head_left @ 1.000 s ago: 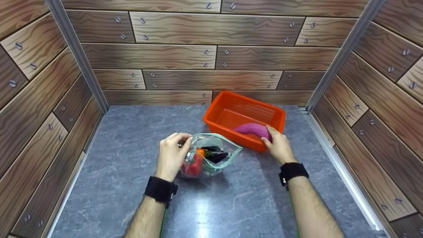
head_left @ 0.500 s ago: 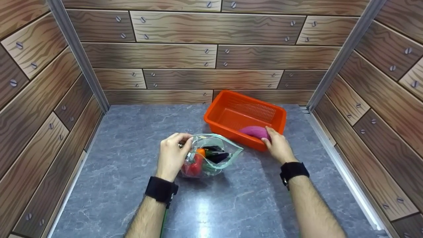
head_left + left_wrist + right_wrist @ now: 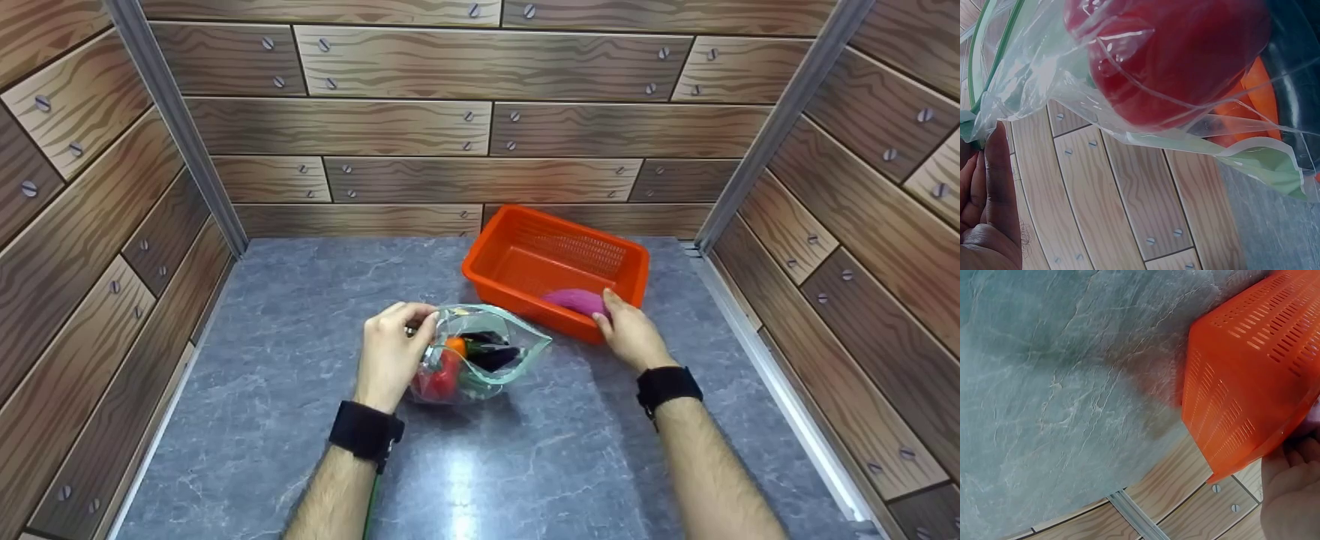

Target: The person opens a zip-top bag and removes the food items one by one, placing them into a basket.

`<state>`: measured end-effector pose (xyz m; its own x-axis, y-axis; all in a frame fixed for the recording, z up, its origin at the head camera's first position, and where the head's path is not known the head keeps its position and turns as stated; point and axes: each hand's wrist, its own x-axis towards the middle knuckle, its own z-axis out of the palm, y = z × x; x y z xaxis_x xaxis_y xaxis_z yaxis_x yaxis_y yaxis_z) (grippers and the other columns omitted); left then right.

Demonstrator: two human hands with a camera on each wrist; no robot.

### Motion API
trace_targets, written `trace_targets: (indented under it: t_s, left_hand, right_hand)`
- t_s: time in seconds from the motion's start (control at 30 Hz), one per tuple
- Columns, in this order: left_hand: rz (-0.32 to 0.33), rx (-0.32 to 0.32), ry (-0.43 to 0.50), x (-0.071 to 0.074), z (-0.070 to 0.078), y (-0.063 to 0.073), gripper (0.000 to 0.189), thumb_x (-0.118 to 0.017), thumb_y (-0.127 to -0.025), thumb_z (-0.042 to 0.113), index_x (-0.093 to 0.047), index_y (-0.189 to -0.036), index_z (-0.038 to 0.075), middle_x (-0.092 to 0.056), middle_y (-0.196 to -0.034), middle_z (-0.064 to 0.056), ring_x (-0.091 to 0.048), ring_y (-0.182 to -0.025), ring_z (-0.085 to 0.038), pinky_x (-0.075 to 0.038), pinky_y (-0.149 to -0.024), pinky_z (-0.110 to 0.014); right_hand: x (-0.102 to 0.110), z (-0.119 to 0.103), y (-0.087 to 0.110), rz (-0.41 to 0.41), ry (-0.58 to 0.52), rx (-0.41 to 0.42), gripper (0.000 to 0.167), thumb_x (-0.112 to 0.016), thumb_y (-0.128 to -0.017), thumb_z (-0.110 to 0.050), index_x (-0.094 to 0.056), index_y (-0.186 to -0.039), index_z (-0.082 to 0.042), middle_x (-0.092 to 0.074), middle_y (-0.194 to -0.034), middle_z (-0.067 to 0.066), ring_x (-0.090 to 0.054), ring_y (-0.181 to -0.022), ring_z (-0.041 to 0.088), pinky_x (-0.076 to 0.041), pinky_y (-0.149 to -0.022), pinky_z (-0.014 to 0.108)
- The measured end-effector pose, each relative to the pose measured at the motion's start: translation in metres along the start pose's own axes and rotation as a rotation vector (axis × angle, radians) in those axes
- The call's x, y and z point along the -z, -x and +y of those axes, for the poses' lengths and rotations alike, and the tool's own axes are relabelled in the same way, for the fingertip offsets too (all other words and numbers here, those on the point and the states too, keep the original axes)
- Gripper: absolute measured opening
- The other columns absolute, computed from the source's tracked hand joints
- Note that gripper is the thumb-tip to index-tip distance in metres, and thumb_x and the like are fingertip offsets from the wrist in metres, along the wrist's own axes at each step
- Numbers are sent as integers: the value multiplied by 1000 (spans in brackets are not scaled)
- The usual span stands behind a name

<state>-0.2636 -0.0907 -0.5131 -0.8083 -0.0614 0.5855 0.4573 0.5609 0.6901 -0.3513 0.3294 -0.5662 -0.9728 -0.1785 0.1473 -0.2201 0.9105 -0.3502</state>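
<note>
Left of centre, over the grey worktop (image 3: 285,337), a person's left hand (image 3: 390,345), a black band (image 3: 366,431) at its wrist, pinches one corner of a clear bag (image 3: 499,380); its grip is together on the rim, thumb against fingers. The bag's mouth gapes, edged in pale green. Through the plastic, from left to right, show a red pepper (image 3: 437,379), something orange (image 3: 455,346) and dark vegetables (image 3: 493,358). Farther back and to the right, an orange-red basket (image 3: 540,262) with slotted walls stands at an angle near the wood-patterned back wall (image 3: 480,67). A purple vegetable (image 3: 574,301) is in the basket, along its near side; whether it touches the bottom is hidden. At the vegetable's right end, the right hand (image 3: 634,336) reaches over the basket's edge, its grip clamped on that end between thumb and fingers. A second black band (image 3: 669,387) circles this wrist.
</note>
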Motion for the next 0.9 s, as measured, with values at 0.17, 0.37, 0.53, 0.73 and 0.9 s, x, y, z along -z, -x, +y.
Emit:
trace_targets:
  t_s: [0.17,0.37,0.53,0.73,0.9]
  left_hand:
    - [5,-7,6,0,0,0,5,-88,-106,10,-91,-108,7,-87,-96,-6,-82,-84,-18,-69,-77,-32]
    - [-11,16,13,0,0,1,6,-88,-106,9,-91,-109,6,-87,-96,-6,-82,-84,-17,-69,-75,-30]
    - [-16,23,19,0,-2,3,7,-88,-106,10,-91,-110,5,-87,-96,-6,-82,-83,-18,-68,-74,-28]
    - [-13,16,27,-1,-1,5,5,-87,-106,9,-91,-109,6,-87,-96,-6,-83,-83,-18,-68,-74,-27]
    - [-14,17,25,-1,-1,5,5,-87,-107,9,-91,-109,7,-87,-97,-6,-82,-84,-17,-68,-75,-27]
  right_hand:
    - [-3,-1,2,-56,31,-3,53,-60,-124,-33,-69,-154,9,-68,-163,31,-56,-163,52,-44,-138,68]
    - [-6,2,10,-23,71,-24,50,-66,-121,-40,-79,-146,2,-75,-154,31,-66,-152,52,-52,-129,70]
    - [-6,-1,20,57,122,-55,45,-69,-119,-44,-86,-136,-5,-85,-134,26,-79,-128,51,-63,-106,71]
    - [-6,-7,36,111,153,-125,40,-71,-117,-45,-88,-133,-12,-88,-116,24,-84,-103,50,-65,-84,70]
    - [-5,-12,52,137,166,-134,39,-73,-116,-39,-86,-140,-11,-87,-109,29,-83,-93,51,-64,-75,68]
